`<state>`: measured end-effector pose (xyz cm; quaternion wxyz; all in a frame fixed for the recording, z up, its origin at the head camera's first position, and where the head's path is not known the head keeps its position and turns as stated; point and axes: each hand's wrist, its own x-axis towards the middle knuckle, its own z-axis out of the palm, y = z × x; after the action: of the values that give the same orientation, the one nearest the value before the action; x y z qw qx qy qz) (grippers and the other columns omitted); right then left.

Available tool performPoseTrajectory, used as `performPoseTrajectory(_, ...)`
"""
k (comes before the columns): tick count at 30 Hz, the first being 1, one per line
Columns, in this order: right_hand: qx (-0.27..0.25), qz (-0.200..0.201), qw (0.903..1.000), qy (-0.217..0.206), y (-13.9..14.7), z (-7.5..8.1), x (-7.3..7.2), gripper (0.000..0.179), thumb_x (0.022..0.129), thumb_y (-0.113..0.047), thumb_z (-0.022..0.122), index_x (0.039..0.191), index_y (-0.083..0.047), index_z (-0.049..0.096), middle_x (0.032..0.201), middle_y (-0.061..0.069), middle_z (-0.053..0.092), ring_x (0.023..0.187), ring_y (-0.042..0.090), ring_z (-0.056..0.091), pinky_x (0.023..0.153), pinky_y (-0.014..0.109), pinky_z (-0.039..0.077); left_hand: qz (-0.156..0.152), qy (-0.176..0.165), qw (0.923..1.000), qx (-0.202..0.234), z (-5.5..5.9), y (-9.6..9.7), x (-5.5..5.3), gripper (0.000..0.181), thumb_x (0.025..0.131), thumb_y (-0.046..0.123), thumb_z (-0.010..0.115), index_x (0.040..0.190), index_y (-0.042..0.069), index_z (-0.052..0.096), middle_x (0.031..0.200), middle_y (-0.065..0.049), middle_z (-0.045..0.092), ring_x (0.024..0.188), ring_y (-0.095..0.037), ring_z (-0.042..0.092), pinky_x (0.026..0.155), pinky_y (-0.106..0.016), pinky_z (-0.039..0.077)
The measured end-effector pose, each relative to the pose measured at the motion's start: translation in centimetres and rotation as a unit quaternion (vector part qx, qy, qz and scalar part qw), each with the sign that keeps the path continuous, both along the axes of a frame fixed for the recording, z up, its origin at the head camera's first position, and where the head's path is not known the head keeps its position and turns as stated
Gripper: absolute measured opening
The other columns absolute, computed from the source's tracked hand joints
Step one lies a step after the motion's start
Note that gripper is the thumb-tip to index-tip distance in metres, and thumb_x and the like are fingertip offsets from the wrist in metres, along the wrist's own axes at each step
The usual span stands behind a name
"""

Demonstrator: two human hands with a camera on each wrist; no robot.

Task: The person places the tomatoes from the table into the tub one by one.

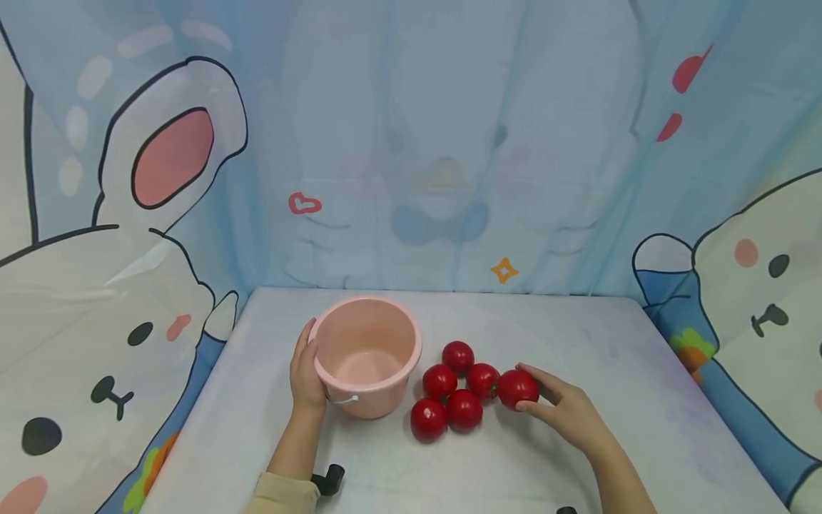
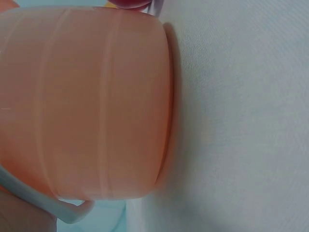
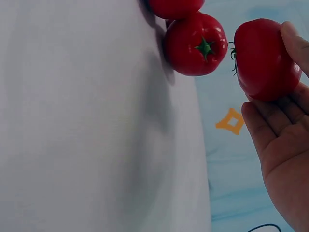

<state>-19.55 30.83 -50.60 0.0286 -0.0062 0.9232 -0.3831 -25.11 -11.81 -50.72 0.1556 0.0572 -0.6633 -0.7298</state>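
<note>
A pink bucket [image 1: 367,360] stands upright on the white table, its inside bare and its thin handle [image 2: 48,200] hanging down at the side. My left hand [image 1: 306,375] grips the bucket at its left rim. To the right, my right hand [image 1: 565,407] holds a red tomato [image 3: 266,59] between thumb and fingers, and the right wrist view shows it raised off the table with its green stem facing the others. Several more red tomatoes [image 1: 464,410] lie grouped between the bucket and my right hand; one tomato with a green calyx [image 3: 197,44] is closest to the held one.
The white table [image 1: 488,471] ends at the back against a blue cartoon curtain [image 1: 449,143], which also hangs at both sides. A black strap piece [image 1: 330,480] shows under my left wrist, and a small black object [image 1: 566,510] at the front edge.
</note>
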Motion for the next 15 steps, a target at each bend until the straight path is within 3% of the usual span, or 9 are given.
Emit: performPoseTrajectory(15, 0.005, 0.030, 0.9980, 0.055, -0.2, 3.4, -1.1, 0.080, 0.080, -0.052, 0.076, 0.148, -0.024, 0.046, 0.148, 0.017, 0.050, 0.133, 0.044, 0.049, 0.092, 0.051, 0.056, -0.003, 0.005, 0.9998, 0.016, 0.0, 0.0, -0.1, 0.045, 0.105, 0.028, 0.032, 0.148, 0.029, 0.045, 0.155, 0.009, 0.042, 0.148, -0.015, 0.032, 0.123, -0.043, 0.025)
